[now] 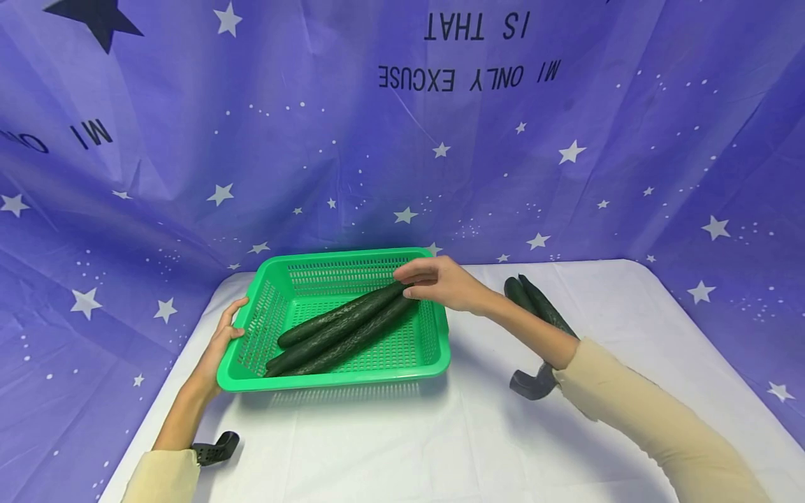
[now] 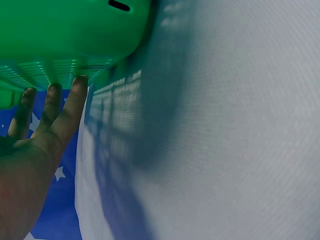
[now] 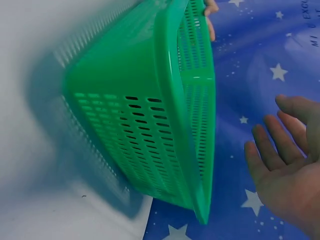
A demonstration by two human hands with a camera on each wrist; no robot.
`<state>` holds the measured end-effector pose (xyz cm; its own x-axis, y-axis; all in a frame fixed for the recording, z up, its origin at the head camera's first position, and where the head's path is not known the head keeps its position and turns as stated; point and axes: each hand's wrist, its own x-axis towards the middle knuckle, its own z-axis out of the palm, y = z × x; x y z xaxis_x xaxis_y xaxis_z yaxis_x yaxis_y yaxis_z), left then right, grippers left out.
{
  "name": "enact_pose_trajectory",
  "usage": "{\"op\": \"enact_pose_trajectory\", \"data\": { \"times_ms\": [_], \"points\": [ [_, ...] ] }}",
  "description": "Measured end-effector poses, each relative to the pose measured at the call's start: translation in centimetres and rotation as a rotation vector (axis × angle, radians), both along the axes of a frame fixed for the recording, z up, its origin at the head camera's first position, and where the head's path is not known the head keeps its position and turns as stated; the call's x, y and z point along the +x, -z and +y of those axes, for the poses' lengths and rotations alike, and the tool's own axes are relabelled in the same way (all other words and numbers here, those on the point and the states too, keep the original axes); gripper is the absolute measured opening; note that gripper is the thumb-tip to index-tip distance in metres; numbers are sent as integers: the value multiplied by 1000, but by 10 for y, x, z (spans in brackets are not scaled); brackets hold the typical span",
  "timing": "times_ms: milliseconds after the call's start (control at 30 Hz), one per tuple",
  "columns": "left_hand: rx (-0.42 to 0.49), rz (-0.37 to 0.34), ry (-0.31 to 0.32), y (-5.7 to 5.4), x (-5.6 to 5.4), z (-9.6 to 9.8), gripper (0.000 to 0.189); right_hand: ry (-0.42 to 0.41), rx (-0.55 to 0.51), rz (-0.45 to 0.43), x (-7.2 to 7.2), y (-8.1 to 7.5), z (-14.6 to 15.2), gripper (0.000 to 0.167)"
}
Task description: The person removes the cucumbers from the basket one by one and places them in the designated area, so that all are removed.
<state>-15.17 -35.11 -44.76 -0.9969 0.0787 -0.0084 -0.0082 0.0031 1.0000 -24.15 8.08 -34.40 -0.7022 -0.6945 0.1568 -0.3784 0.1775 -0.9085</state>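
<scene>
Three long dark-green cucumbers lie slantwise in a green perforated plastic basket. At the basket's left side is my left hand, touching the rim area. From the left wrist view, its fingers reach out nearly straight against the slatted outer wall; the thumb is hidden there. My right hand hovers over the basket's far right corner, near the upper ends of the cucumbers. The right wrist view shows that hand with spread, gently bent fingers and nothing in its grasp.
More cucumbers lie on the white tablecloth at the right, partly hidden behind my right forearm. A purple-blue curtain with stars and lettering hangs behind and at the sides. Each wrist carries a black camera mount.
</scene>
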Motion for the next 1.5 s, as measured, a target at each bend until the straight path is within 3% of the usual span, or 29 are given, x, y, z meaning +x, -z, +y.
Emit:
{"op": "enact_pose_trajectory", "data": {
  "times_ms": [367, 567, 767, 967, 1233, 1500],
  "points": [
    [-7, 6, 16, -1, 2, -1, 56, -69, 185, 5, -27, 11, -49, 35],
    [-21, 9, 10, -2, 0, -1, 57, -98, 283, 27, -40, 22, -62, 35],
    [-16, 12, 6, -1, -2, -1, 57, -183, 401, 62, -49, 32, -70, 37],
    [-10, 2, 12, 0, 0, -1, 57, -206, 475, 118, -51, 38, -77, 38],
    [-9, 0, 8, -1, 1, -1, 58, -171, 593, 190, -50, 46, -82, 41],
    [0, 13, 10, 0, 0, -1, 57, -165, 641, 357, -49, 55, -84, 40]
  ]
}}
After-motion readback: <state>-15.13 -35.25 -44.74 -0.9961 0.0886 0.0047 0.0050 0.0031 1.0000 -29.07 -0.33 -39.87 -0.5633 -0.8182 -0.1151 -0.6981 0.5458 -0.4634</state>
